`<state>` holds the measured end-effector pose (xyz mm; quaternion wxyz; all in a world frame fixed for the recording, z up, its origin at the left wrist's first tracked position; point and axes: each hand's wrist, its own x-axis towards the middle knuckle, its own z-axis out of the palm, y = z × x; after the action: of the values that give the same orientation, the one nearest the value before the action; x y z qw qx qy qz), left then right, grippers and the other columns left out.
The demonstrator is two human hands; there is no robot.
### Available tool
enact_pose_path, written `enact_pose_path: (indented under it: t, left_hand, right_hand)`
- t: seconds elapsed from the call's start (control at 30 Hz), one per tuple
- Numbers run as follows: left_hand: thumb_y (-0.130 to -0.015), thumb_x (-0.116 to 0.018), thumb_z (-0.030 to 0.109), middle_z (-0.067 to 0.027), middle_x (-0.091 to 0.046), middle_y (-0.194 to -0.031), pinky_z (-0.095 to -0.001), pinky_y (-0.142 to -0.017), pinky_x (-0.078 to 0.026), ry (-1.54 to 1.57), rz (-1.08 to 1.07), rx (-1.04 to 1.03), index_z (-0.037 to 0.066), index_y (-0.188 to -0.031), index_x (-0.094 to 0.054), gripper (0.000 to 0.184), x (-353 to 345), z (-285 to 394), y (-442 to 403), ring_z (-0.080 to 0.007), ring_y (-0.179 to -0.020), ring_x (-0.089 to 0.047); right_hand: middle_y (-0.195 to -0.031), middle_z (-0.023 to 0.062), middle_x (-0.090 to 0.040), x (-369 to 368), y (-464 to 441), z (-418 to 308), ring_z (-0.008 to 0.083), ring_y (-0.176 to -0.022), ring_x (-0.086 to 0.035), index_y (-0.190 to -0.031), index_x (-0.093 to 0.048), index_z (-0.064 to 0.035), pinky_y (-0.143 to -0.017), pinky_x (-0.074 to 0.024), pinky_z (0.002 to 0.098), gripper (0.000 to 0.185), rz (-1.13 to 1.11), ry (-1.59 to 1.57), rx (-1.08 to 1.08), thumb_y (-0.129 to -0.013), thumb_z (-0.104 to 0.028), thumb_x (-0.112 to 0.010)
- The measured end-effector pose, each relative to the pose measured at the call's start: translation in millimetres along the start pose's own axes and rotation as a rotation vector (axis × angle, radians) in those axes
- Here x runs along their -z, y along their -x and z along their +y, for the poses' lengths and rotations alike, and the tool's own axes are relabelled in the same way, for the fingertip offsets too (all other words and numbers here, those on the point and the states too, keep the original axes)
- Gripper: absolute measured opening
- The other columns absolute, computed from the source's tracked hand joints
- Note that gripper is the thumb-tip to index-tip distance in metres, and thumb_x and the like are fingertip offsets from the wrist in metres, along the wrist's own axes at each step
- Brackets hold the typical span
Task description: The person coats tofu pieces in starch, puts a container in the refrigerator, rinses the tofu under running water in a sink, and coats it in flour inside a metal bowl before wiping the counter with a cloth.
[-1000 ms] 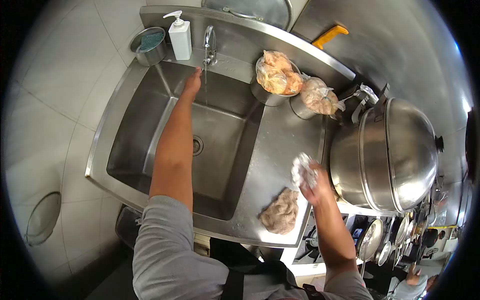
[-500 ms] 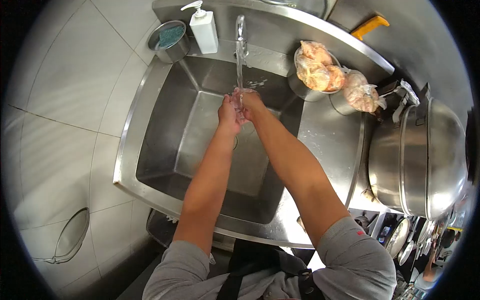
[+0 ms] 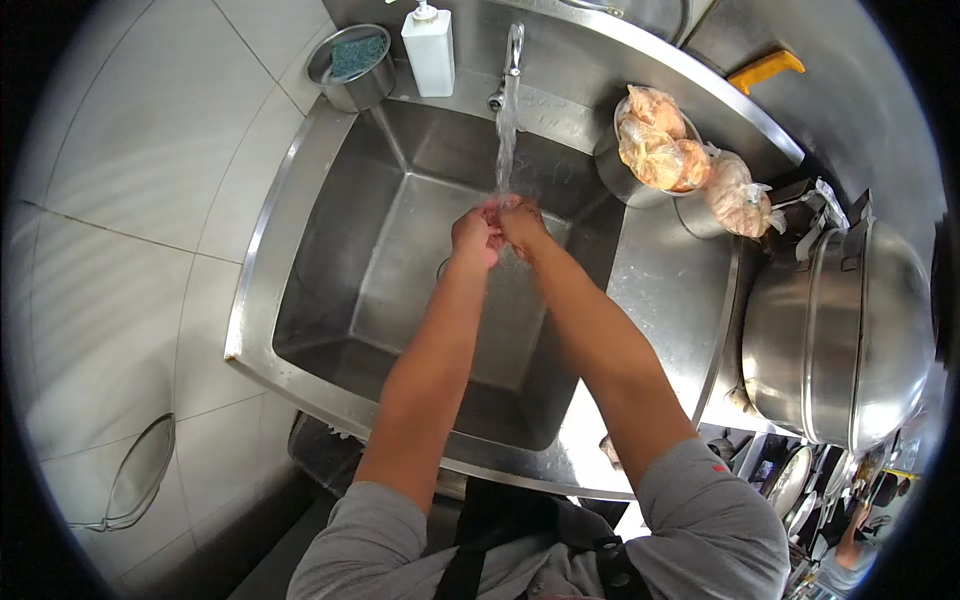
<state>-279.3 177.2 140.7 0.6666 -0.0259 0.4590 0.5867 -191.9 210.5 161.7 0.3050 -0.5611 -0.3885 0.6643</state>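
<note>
Water streams from the tap [image 3: 513, 55] onto my two hands, which meet low over the steel sink [image 3: 400, 290]. My left hand [image 3: 474, 236] is bent inward, its fingers against the other hand. Pressed to it from the right is my right hand [image 3: 522, 226], also with curled fingers. Splash and motion blur the fingertips, so I cannot make out whether anything lies between the hands.
Behind the sink stand a white pump bottle [image 3: 429, 55] and a steel pot [image 3: 361, 88] holding a green scouring pad [image 3: 357, 56]. At right are bagged food [image 3: 655, 140] in metal containers, an orange-handled tool [image 3: 768, 71] and a large steel pot [image 3: 835, 340]. A strainer [image 3: 140, 470] hangs left.
Both hands have turned from a cupped, palm-up pose to being pressed together with fingers curled. They stay under the water. The camera view has shifted slightly.
</note>
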Motion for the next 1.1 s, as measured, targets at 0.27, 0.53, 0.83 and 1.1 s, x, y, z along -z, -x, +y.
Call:
enact_pose_path:
  t: [0.27,0.53,0.83,1.1]
  left_hand:
    - [-0.089,-0.055,0.011,-0.0079,-0.068,-0.083,-0.0267,-0.064,-0.048,-1.025,-0.065,-0.218,0.0,-0.089,-0.068,0.016,19,23,64,-0.0144,-0.071,-0.062]
    - [-0.082,-0.064,0.024,-0.0099,-0.067,-0.075,-0.0341,-0.07,-0.049,-1.399,0.125,-0.368,0.01,-0.089,-0.072,0.017,87,26,126,-0.0229,-0.071,-0.065]
    - [-0.079,-0.067,0.042,-0.012,-0.023,-0.152,-0.0699,-0.104,-0.009,-1.711,0.285,-0.381,0.02,-0.13,-0.052,0.057,72,11,187,-0.0327,-0.14,-0.018]
    - [-0.091,-0.042,0.057,-0.0127,-0.015,-0.154,-0.0642,-0.108,-0.004,-1.7,-0.086,-0.592,0.016,-0.14,-0.04,0.064,10,-91,245,-0.0331,-0.143,-0.009]
  right_hand:
    - [-0.083,0.018,-0.066,36,-34,-80,0.0386,-0.083,-0.063,-0.088,-0.067,-0.0055,-0.073,-0.0514,0.0393,0.015,0.549,0.9,1.108,-0.08,-0.007,-0.055]
    - [-0.102,0.0145,-0.063,19,-124,-55,0.0194,-0.088,-0.063,-0.106,-0.063,-0.0026,-0.077,-0.0521,0.0323,0.023,-0.163,0.389,0.505,-0.087,-0.011,-0.053]
    - [-0.118,0.0151,-0.06,70,-1,-15,0.0335,-0.106,-0.058,-0.113,-0.061,-0.0062,-0.095,-0.0443,0.0396,0.034,-0.236,1.421,0.754,-0.093,-0.028,-0.043]
    - [-0.095,0.016,-0.06,174,344,57,0.0303,-0.099,-0.058,-0.1,-0.062,-0.0012,-0.082,-0.0478,0.0414,0.03,0.259,1.046,0.146,-0.086,-0.028,-0.059]
